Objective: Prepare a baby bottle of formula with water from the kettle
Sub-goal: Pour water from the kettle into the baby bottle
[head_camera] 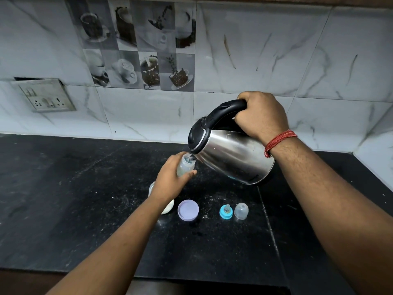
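Your right hand clenches the black handle of the steel kettle, tilted so its spout sits at the open mouth of the bottle. Your left hand wraps the bottle from the left, thumb across its front, holding it over the black counter. Nearer you on the counter: lilac lid, blue teat ring, clear cap. A white jar shows partly under your left wrist
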`<state>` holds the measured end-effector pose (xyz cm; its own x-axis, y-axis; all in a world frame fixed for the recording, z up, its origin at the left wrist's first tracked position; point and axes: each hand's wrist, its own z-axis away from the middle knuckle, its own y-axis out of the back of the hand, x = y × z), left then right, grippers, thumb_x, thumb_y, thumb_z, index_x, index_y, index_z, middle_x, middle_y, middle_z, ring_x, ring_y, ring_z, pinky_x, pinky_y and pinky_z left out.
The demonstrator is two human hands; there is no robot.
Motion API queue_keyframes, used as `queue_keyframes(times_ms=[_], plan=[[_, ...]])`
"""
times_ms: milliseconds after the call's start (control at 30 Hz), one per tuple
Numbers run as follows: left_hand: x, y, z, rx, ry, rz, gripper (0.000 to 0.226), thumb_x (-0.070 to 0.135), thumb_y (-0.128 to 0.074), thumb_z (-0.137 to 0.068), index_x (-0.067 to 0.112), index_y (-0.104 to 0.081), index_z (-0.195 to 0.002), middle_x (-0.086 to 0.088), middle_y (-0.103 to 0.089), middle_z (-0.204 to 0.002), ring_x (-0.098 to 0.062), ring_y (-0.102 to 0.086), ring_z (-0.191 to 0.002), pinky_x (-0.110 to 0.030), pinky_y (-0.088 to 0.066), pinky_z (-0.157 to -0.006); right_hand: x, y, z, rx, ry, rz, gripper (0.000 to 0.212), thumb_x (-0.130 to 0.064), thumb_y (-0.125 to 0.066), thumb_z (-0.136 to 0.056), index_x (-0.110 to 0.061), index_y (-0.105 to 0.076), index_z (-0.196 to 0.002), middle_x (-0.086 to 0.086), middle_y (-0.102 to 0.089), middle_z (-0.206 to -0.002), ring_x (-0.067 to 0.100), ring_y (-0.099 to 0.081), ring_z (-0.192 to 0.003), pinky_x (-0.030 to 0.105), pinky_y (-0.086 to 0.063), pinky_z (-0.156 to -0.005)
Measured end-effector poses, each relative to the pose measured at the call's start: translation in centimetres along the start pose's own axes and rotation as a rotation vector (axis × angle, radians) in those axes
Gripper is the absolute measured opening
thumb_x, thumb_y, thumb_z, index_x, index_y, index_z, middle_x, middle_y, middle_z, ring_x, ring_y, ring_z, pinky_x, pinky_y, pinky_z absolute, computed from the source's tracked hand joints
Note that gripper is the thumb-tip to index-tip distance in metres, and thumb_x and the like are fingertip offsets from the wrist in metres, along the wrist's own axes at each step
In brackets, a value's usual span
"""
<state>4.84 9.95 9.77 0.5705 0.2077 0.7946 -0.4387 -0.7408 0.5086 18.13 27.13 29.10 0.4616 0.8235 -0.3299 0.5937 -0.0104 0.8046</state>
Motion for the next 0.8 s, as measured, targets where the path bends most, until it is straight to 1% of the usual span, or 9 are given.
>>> queue_keyframes(times_ms=[233,333,433,600,800], plan=[[-0.2,-0.3,-0.7,-0.007,0.004,-0.008,0.059,0.032,-0.079,-0.089,0.023,-0.054,-0.141,0.007,-0.060,-0.130,-0.011,-0.059,-0.116,-0.032,-0.049,-0.100,-0.3,0.2,-0.8,-0.005,0.026,0.045,0.017,-0.006,-0.052,-0.065,-0.019,-0.059,-0.074,-0.001,-0.056,-0.065,0.028,-0.053,-0.069,0.029,-0.029,-0.053],[-0.2,-0.4,-1.1,-0.004,0.004,-0.007,0.059,0.032,-0.080,-0.088,0.023,-0.054,-0.141,0.008,-0.060,-0.129,-0.011,-0.059,-0.115,-0.030,-0.049,-0.099,-0.3,0.3,-1.1,-0.003,0.038,0.054,0.017,-0.005,-0.051,-0.065,-0.018,-0.059,-0.073,0.000,-0.056,-0.065,0.029,-0.053,-0.069,0.029,-0.028,-0.058],[-0.2,-0.5,-1.4,-0.011,0.008,-0.008,0.061,0.034,-0.079,-0.089,0.022,-0.053,-0.142,0.006,-0.060,-0.132,-0.010,-0.058,-0.116,-0.028,-0.047,-0.099,-0.3,0.3,-1.4,-0.003,0.042,0.059,0.018,-0.004,-0.051,-0.065,-0.017,-0.060,-0.075,0.000,-0.056,-0.065,0.029,-0.053,-0.070,0.031,-0.030,-0.066],[-0.3,-0.7,-2.0,-0.015,0.017,-0.002,0.060,0.034,-0.080,-0.088,0.023,-0.054,-0.141,0.006,-0.060,-0.132,-0.011,-0.059,-0.117,-0.032,-0.049,-0.101,-0.3,0.4,-1.9,-0.003,0.048,0.066,0.021,-0.004,-0.051,-0.067,-0.017,-0.063,-0.078,0.001,-0.056,-0.066,0.029,-0.053,-0.072,0.032,-0.032,-0.070],[-0.4,-1.0,-2.5,-0.021,0.005,-0.006,0.057,0.033,-0.081,-0.087,0.024,-0.056,-0.138,0.006,-0.062,-0.128,-0.012,-0.060,-0.114,-0.033,-0.050,-0.100,-0.1,0.3,-2.5,-0.027,0.058,0.080,0.016,-0.004,-0.051,-0.068,-0.018,-0.057,-0.074,-0.001,-0.052,-0.064,0.029,-0.048,-0.071,0.032,-0.030,-0.072]])
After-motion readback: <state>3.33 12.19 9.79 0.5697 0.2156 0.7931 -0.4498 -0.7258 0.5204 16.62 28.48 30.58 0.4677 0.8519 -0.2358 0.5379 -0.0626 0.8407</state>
